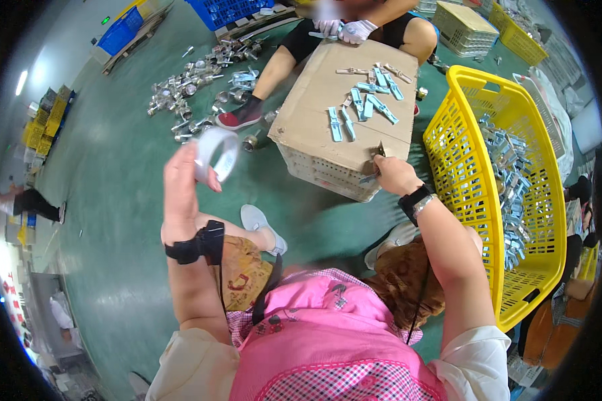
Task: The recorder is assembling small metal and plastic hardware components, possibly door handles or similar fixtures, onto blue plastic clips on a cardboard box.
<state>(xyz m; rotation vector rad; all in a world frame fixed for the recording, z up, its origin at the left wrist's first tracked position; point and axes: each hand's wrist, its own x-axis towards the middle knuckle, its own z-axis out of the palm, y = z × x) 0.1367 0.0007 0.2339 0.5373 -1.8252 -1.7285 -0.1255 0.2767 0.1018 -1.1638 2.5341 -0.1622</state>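
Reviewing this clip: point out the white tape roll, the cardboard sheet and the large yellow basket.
White tape roll (205,151): head view, left side of its ring.
Cardboard sheet (316,88): head view, bare upper surface.
Large yellow basket (463,160): head view, left side wall.

R hand (396,175) has free lane L-ward over bare brown cardboard (304,113) atop white plastic crate (334,177); pale-blue metal clips (383,109) block middle, co-worker's white-gloved hands (359,31) far edge. Tall yellow perforated plastic basket (471,194) walls off R side; btwn L hand (180,194) & crate, open air over green floor (134,234).
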